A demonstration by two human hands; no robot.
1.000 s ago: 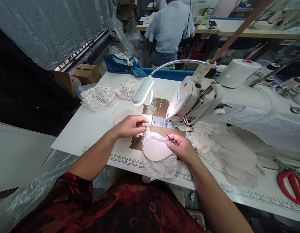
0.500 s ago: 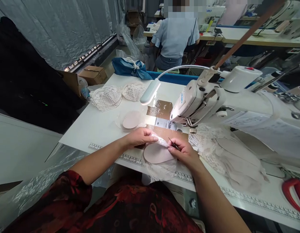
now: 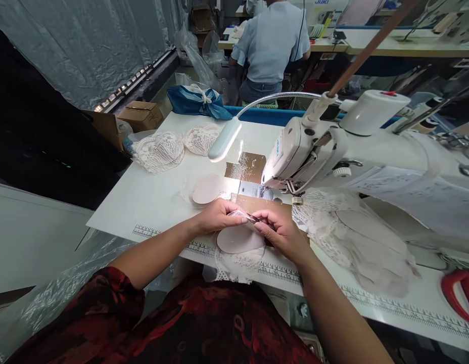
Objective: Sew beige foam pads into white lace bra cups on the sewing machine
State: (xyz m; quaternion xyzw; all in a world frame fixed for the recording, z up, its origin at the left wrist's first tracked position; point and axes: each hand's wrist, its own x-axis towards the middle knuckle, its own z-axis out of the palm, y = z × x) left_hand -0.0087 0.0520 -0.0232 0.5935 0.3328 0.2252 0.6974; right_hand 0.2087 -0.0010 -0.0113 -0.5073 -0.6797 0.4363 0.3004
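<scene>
Fingers pinched, my left hand (image 3: pixel 223 215) grips the upper edge of a white lace bra cup (image 3: pixel 240 239), whose smooth pale pad faces up and whose lace hangs over the table's front edge. Closed around small dark thread snips (image 3: pixel 253 218) is my right hand (image 3: pixel 278 230). The tips of the snips meet the lace edge beside my left fingertips; the rest is partly hidden by my right fingers. Just beyond both hands stands the sewing machine (image 3: pixel 314 156), with its needle area lit.
Another padded cup (image 3: pixel 207 189) lies left of the needle plate, and lace cups (image 3: pixel 160 151) sit farther back. A lace and fabric pile (image 3: pixel 367 242) is under the machine arm. A lamp (image 3: pixel 225 139) overhangs the table. A red-handled object (image 3: pixel 460 293) lies far right. A person (image 3: pixel 274 43) sits ahead.
My right hand has moved left and brought the snips' tips to the lace by my left fingers. The cup has shifted slightly left. The view has tilted down a little.
</scene>
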